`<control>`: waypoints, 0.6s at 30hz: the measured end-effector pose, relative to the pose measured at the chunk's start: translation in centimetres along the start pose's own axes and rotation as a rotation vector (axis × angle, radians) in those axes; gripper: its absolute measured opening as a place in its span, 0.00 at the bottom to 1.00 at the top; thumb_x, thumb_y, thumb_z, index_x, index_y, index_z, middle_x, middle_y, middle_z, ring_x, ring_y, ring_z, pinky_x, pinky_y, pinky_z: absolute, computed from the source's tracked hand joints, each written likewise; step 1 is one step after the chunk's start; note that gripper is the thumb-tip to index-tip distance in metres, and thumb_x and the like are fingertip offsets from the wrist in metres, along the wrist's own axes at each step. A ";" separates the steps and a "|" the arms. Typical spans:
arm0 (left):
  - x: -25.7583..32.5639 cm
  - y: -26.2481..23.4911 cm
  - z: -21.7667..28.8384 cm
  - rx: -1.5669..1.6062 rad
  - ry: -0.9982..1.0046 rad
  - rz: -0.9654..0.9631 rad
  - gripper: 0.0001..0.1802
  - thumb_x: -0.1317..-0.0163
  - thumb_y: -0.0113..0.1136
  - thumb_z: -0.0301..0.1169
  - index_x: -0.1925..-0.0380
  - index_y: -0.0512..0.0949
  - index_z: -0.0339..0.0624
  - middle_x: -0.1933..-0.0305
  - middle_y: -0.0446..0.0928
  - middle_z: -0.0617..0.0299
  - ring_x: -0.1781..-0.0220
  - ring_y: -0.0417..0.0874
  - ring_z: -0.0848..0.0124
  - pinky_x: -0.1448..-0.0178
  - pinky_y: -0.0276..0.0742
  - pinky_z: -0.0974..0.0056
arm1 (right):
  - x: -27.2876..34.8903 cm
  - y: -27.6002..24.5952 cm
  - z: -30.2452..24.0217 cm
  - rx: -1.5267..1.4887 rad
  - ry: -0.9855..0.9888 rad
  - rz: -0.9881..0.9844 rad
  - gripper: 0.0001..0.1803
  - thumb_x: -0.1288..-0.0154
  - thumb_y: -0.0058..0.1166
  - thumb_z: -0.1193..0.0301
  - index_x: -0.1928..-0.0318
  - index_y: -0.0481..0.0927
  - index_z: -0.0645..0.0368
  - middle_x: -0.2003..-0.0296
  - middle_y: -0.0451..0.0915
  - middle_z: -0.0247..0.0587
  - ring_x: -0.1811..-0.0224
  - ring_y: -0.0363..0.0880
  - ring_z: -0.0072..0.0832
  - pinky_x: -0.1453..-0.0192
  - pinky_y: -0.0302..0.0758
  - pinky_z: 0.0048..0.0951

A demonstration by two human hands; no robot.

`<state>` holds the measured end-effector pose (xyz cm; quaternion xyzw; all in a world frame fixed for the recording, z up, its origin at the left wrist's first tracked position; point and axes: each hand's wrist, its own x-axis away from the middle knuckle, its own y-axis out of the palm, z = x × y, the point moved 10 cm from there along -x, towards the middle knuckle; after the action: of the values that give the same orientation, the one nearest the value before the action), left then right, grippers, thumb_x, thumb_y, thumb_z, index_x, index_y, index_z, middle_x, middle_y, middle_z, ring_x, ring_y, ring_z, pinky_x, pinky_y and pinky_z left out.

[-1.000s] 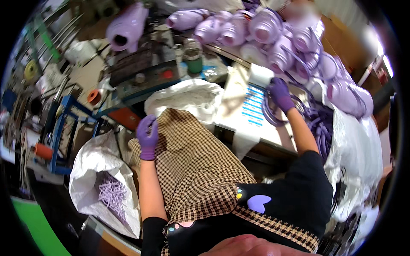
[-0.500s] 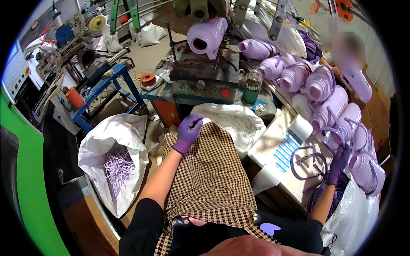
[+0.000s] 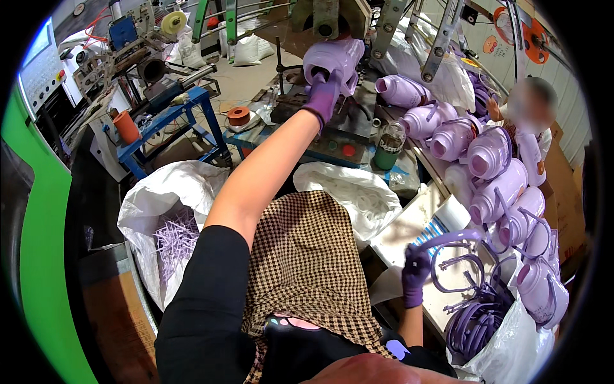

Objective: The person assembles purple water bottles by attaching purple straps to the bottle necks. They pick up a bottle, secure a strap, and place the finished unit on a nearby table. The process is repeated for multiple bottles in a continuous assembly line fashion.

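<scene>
My gloved left hand (image 3: pixel 325 97) reaches forward to a pale purple bottle-shaped plastic shell (image 3: pixel 342 56), which lies on its side in the machine. Its fingers are closed at the shell's open neck, and the fingertips are partly hidden there. Over the edge of the white worktop (image 3: pixel 419 221), my gloved right hand (image 3: pixel 416 272) is closed round one end of a curved purple plastic handle (image 3: pixel 453 237). The handle's other end points right, toward a row of similar shells (image 3: pixel 505 192). More loose handles (image 3: pixel 480 320) lie heaped below it on a white bag.
Metal linkage arms (image 3: pixel 441 45) hang above the machine bed (image 3: pixel 288 112). A glass jar of green liquid (image 3: pixel 389 147) stands at its right. White sacks (image 3: pixel 377 189) (image 3: pixel 144 205) sit in front and at left. Beyond the shells is another person (image 3: pixel 534 118).
My left hand has gone from above my lap forward to the shell's neck. My right hand has come left from the heap, bringing a curved handle. The view has shifted slightly.
</scene>
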<state>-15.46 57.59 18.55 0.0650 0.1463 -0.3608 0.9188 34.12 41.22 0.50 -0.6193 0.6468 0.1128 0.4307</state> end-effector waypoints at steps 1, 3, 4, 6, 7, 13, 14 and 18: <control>-0.8 -0.2 -0.3 -0.006 -0.031 0.019 0.43 0.40 0.61 0.58 0.35 0.70 0.36 0.35 0.72 0.37 0.31 0.70 0.41 0.31 0.67 0.51 | -0.4 2.6 -2.9 0.306 -0.291 -0.121 0.13 0.43 0.57 0.83 0.58 0.82 0.56 0.70 0.80 0.43 0.70 0.79 0.41 0.66 0.74 0.39; -1.9 0.1 -0.4 -0.008 -0.060 0.047 0.41 0.39 0.61 0.56 0.36 0.71 0.36 0.36 0.73 0.38 0.32 0.71 0.43 0.33 0.68 0.51 | -0.1 4.9 -2.2 0.372 -0.321 -0.198 0.15 0.53 0.61 0.80 0.61 0.81 0.54 0.69 0.77 0.44 0.67 0.78 0.44 0.62 0.74 0.45; -2.4 0.1 -0.4 -0.009 -0.064 0.065 0.40 0.39 0.61 0.55 0.37 0.71 0.35 0.37 0.73 0.39 0.33 0.71 0.44 0.34 0.69 0.51 | 0.4 6.1 -0.8 0.424 -0.261 -0.285 0.15 0.52 0.61 0.79 0.60 0.80 0.53 0.69 0.77 0.44 0.66 0.78 0.44 0.62 0.74 0.45; -3.0 0.3 -0.3 -0.011 -0.062 0.100 0.38 0.38 0.61 0.54 0.38 0.72 0.35 0.38 0.74 0.40 0.35 0.72 0.45 0.35 0.70 0.52 | 0.8 6.4 -0.1 0.430 -0.262 -0.315 0.17 0.48 0.62 0.77 0.56 0.81 0.49 0.69 0.76 0.44 0.65 0.78 0.44 0.62 0.73 0.45; -3.3 0.3 -0.2 -0.013 -0.059 0.116 0.37 0.38 0.61 0.53 0.39 0.72 0.35 0.39 0.74 0.40 0.35 0.73 0.46 0.36 0.70 0.52 | 0.7 6.5 0.5 0.417 -0.227 -0.317 0.18 0.48 0.62 0.76 0.55 0.81 0.49 0.69 0.76 0.43 0.65 0.78 0.44 0.62 0.73 0.45; -3.0 0.3 -0.8 0.008 -0.044 0.208 0.31 0.36 0.60 0.48 0.42 0.74 0.34 0.43 0.76 0.43 0.40 0.76 0.51 0.40 0.73 0.53 | 0.8 6.7 0.6 0.422 -0.162 -0.401 0.20 0.47 0.61 0.76 0.51 0.82 0.48 0.66 0.77 0.43 0.63 0.77 0.45 0.61 0.74 0.45; -2.9 0.4 -0.8 0.017 -0.043 0.222 0.30 0.36 0.60 0.47 0.43 0.74 0.34 0.43 0.77 0.44 0.41 0.77 0.51 0.40 0.73 0.54 | 0.7 6.5 0.5 0.427 -0.174 -0.383 0.20 0.47 0.61 0.75 0.51 0.82 0.47 0.67 0.77 0.42 0.64 0.78 0.45 0.61 0.74 0.45; -1.9 -0.3 -0.9 0.058 -0.029 0.299 0.27 0.35 0.60 0.44 0.45 0.75 0.34 0.46 0.78 0.46 0.44 0.79 0.54 0.43 0.75 0.55 | 0.7 6.4 0.7 0.428 -0.181 -0.362 0.21 0.47 0.62 0.74 0.50 0.82 0.46 0.68 0.77 0.41 0.65 0.78 0.43 0.61 0.74 0.44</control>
<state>-17.19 58.85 18.33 0.1074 0.1110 -0.2249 0.9621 28.71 42.51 -2.89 -0.6070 0.4939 -0.0502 0.6205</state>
